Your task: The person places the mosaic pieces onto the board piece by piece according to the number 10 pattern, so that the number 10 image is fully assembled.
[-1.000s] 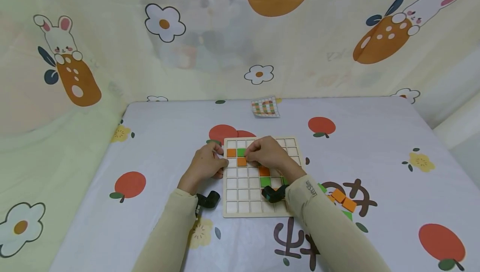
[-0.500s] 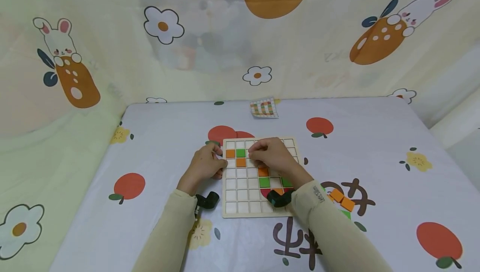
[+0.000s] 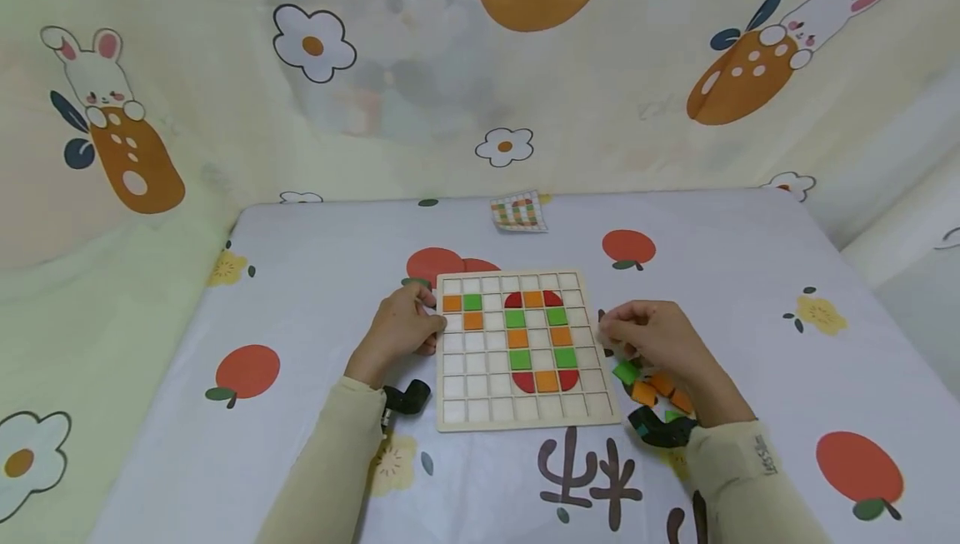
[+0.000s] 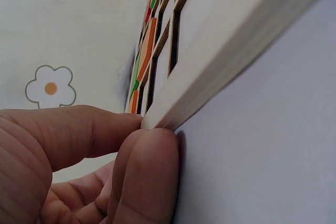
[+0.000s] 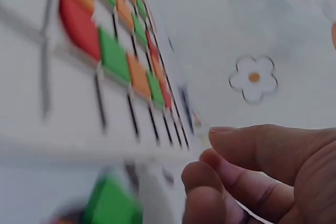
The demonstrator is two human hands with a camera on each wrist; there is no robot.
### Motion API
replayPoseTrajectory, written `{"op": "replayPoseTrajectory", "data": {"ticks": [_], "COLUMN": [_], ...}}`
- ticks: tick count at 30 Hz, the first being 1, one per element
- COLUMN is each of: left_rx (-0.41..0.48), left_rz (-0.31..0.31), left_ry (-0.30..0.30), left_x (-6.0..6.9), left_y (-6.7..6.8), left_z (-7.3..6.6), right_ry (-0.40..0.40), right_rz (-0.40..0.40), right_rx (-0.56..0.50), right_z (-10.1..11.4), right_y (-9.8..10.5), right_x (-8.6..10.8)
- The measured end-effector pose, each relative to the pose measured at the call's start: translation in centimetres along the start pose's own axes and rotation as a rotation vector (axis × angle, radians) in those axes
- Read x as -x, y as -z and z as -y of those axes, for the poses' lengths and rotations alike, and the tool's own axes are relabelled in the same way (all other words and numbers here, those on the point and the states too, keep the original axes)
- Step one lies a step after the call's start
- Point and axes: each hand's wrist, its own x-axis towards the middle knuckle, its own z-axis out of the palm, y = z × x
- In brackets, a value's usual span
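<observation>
A pale wooden grid board (image 3: 495,412) lies flat on the cloth. Orange, green and red tiles form a ring on its right half, with a green tile (image 3: 472,302) and two orange ones at upper left. At the board's left edge, my left hand (image 3: 397,326) holds the rim with thumb and forefinger; the left wrist view shows the fingertips (image 4: 149,145) against it. My right hand (image 3: 660,336) is off the board's right side, fingers loosely bent, with nothing visible between them. Beneath and beside it lies a pile of green and orange tiles (image 3: 643,393).
A small printed card (image 3: 519,212) with a coloured grid pattern lies behind the board. The patterned cloth (image 3: 330,261) covers the table, and a printed curtain (image 3: 420,86) hangs at the back. A black wrist device (image 3: 663,427) sits below the right hand.
My right hand has moved from above the board to the right, over beside the loose tiles, uncovering the tile ring. The left hand stays at the board's left edge.
</observation>
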Motion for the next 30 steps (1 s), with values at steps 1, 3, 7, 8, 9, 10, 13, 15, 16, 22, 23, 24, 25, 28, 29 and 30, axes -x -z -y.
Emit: {"op": "replayPoseTrajectory", "data": {"ticks": [1,3,7,8,9,10,13,15,16,22,23,24,25,28,29,30], "left_rx": [-0.001,-0.001,-0.003,-0.003,-0.005,-0.005,-0.012,-0.012,-0.011,-0.005,-0.005,-0.006,-0.005,-0.003,-0.001,0.000], "left_rz": [-0.001,-0.002,0.002,0.002,-0.001,-0.004,-0.010,-0.009,-0.008,-0.007,-0.009,-0.009,-0.009,-0.008,-0.007,-0.006], "left_ry": [-0.002,-0.007,-0.009,-0.007,-0.006,-0.002,-0.002,-0.003,-0.004,0.002,0.006,0.007,0.010,0.010,0.008,0.004], "left_x": [0.0,0.0,0.0,0.0,0.1,0.1,0.1,0.2,0.2,0.1,0.1,0.1,0.0,0.0,0.0,0.0], "left_y": [0.0,0.1,0.0,0.0,0.0,0.0,0.0,0.0,0.0,-0.2,-0.2,-0.2,-0.2,-0.2,-0.2,-0.2], "left_z": [0.0,0.0,0.0,0.0,0.0,0.0,0.0,-0.1,-0.1,-0.1,-0.1,-0.1,-0.1,-0.1,-0.1,-0.1], "right_ry": [-0.011,-0.035,-0.074,-0.078,-0.072,-0.074,-0.064,-0.059,-0.061,-0.047,-0.044,-0.037,-0.033,-0.015,-0.007,0.001], "right_rz": [-0.009,-0.024,-0.046,-0.050,-0.050,-0.051,-0.050,-0.054,-0.056,-0.077,-0.080,-0.082,-0.085,-0.084,-0.083,-0.080], "right_rx": [0.010,0.026,0.077,0.094,0.115,0.131,0.183,0.215,0.224,0.271,0.274,0.276,0.278,0.275,0.272,0.267], "right_z": [-0.6,-1.6,-3.1,-3.3,-3.4,-3.4,-3.3,-3.1,-3.0,-2.6,-2.6,-2.6,-2.5,-2.5,-2.5,-2.5], "right_y": [0.4,1.0,1.4,1.4,1.4,1.2,0.9,0.6,0.5,0.2,0.2,0.2,0.2,0.2,0.2,0.2], "right_x": [0.5,1.3,2.7,2.9,3.0,3.1,3.2,3.3,3.4,3.5,3.5,3.5,3.4,3.4,3.4,3.4]}}
